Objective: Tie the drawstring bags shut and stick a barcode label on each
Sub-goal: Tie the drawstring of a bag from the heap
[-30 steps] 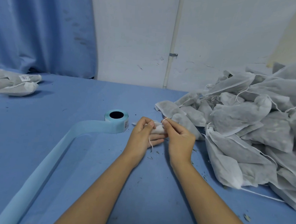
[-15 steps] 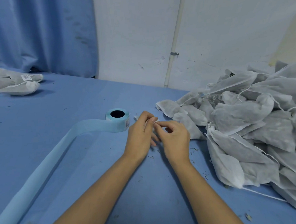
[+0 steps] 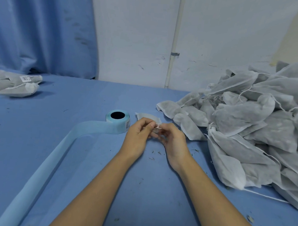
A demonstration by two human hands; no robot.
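Knotting the drawstring (image 3: pixel 158 126) of a small bag (image 3: pixel 148 116)

The left hand (image 3: pixel 138 136) and right hand (image 3: pixel 175 143) meet, each pinching the thin white cord between curled thumb and forefinger; the bag's neck lies just beyond the fingertips; best, I judge, to pull both ends evenly and snug the knot against the gathered neck; the cloth looks soft, fibrous, limp; the smooth pale-blue label roll (image 3: pixel 118 118) stands just left of the fingers.

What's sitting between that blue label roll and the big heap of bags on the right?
The head view shows both hands there, the left hand and right hand, pinching the drawstring of one small bag.
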